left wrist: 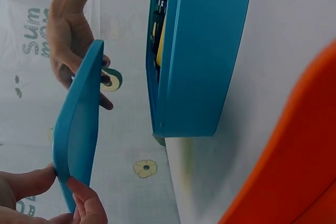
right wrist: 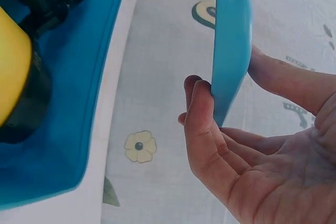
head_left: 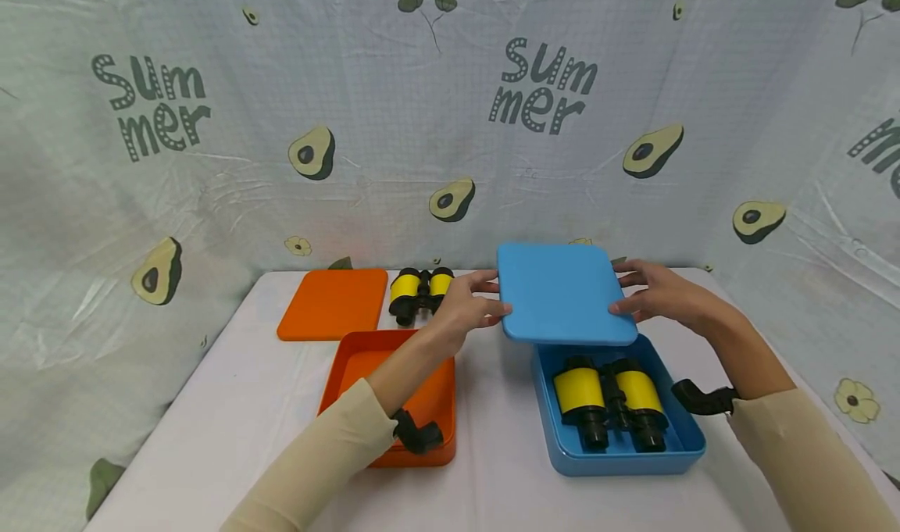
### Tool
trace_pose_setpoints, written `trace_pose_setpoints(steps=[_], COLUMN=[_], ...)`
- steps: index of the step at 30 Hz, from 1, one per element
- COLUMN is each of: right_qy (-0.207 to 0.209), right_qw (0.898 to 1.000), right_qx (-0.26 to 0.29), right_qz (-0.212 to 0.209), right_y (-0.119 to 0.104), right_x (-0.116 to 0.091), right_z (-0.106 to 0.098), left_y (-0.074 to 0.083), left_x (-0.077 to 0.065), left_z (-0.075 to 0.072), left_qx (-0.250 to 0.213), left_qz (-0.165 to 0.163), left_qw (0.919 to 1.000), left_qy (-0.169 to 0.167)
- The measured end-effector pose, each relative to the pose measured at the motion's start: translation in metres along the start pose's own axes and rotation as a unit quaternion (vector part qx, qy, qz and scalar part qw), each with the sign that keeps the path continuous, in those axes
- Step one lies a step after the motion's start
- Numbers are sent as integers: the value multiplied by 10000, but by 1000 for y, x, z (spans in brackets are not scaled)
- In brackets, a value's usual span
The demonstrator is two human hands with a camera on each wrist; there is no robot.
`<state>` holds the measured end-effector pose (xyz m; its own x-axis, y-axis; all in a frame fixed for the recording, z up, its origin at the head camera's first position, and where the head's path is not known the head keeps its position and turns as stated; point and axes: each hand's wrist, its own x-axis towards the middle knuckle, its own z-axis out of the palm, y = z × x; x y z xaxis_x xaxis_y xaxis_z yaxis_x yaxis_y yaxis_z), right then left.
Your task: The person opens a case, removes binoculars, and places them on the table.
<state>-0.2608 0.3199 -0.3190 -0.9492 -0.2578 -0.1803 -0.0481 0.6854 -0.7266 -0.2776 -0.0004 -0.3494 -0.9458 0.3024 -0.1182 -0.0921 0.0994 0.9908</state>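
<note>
A flat blue lid (head_left: pixel 562 294) is held up between two hands, over the far part of a blue box (head_left: pixel 633 463). At its left edge the left hand (head_left: pixel 464 305) pinches it, thumb on top and fingers beneath. The right hand (head_left: pixel 657 296) pinches the opposite edge; the right wrist view shows this hand (right wrist: pixel 247 156) with thumb and fingers on either side of the lid (right wrist: pixel 230 45). Inside the uncovered box lies a pair of yellow and black binoculars (head_left: pixel 580 391). In the left wrist view the lid (left wrist: pixel 79 124) is apart from the box (left wrist: pixel 202 61).
An orange box (head_left: pixel 443 407) stands left of the blue one, partly behind the left forearm. Beyond it an orange lid (head_left: pixel 333 305) lies flat on the white table (head_left: pixel 232 407). Another pair of yellow and black binoculars (head_left: pixel 404 288) rests at the back, partly hidden by the left hand.
</note>
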Motion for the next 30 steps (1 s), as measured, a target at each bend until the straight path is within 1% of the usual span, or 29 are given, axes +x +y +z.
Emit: trace_pose_setpoints(steps=[6,13,17,23,30], right_qy=[10,-88,-202,-385,-407], right_qw=[9999,9998,9995,9985,9973], right_qx=[-100,-96,-97,-70,-15], right_qz=[56,141,204,383,609], right_y=[-4,-7,-9,-10,-11], right_x=[10,25,34,49,64], right_z=[-5,-9,-11,-13,-10], left_y=[3,0,-1,-4,-9], left_x=[10,24,33,45,60], left_z=[-4,-8,-8,-9,-12], left_qx=[105,103,186,214,200], left_qz=[58,9,-103,-357,-595], left_qw=[9999,9999,9998,9990,9978], left_qy=[-40,-28,48,175,205])
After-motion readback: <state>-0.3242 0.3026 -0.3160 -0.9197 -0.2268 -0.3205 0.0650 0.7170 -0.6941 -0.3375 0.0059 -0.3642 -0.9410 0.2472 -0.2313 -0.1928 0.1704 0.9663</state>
